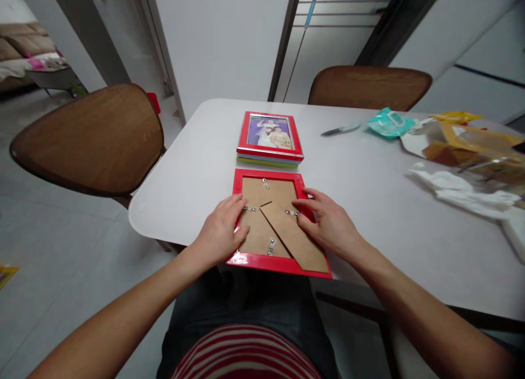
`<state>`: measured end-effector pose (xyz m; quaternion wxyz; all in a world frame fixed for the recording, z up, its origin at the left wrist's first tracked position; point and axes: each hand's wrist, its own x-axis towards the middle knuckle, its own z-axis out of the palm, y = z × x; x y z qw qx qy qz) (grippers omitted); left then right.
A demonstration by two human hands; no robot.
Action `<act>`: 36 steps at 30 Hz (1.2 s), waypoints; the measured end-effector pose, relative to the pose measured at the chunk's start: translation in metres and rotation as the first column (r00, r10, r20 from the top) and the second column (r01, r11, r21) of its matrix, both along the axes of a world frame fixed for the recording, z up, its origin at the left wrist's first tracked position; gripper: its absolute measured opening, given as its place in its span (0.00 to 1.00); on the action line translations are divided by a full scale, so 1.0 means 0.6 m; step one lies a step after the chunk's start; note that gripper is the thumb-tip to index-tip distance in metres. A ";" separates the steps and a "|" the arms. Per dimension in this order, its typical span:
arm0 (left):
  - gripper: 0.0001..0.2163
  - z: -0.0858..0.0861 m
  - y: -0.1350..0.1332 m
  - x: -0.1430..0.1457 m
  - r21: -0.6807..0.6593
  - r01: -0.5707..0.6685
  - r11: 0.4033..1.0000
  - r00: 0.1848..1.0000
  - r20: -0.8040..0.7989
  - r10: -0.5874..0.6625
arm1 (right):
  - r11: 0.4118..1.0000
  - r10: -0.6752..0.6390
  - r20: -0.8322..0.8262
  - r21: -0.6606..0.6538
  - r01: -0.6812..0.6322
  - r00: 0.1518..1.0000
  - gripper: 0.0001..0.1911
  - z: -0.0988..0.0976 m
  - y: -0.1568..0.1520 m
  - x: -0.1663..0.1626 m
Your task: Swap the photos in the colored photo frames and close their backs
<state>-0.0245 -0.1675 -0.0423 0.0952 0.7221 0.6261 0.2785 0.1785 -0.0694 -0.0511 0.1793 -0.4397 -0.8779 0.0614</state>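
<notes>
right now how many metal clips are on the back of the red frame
4: top clip, left clip by the left hand, right clip by the right hand, bottom clip. Hands may hide others.

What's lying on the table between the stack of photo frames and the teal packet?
A slim grey pen-like tool lies on the white table between the stack of frames and the teal packet, touching neither; the head view shows it.

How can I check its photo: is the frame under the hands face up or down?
Face down: the red frame shows its brown backing board, clips and stand leg.
</notes>
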 end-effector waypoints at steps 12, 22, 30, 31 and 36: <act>0.24 -0.016 -0.005 -0.008 0.012 -0.114 0.993 0.981 0.160 0.110 | 0.994 0.061 -0.041 0.097 -0.057 0.997 0.13 0.020 0.004 -0.041; 0.26 -0.028 -0.006 -0.009 0.009 -0.147 0.989 0.975 0.168 0.143 | 0.972 0.231 -0.078 -0.035 -0.234 0.970 0.08 0.026 -0.019 -0.156; 0.25 -0.021 -0.003 -0.012 0.005 -0.149 0.989 0.967 0.209 0.144 | 0.996 0.070 -0.015 0.047 -0.069 0.997 0.12 0.022 0.033 -0.128; 0.25 -0.018 -0.004 -0.013 -0.006 -0.138 0.990 0.968 0.212 0.136 | 0.998 0.052 -0.002 0.041 -0.051 0.999 0.12 0.021 0.041 -0.126; 0.25 -0.014 -0.003 -0.014 -0.025 -0.107 0.994 0.971 0.211 0.110 | 0.998 0.053 0.022 0.022 -0.053 0.998 0.14 0.003 0.058 -0.126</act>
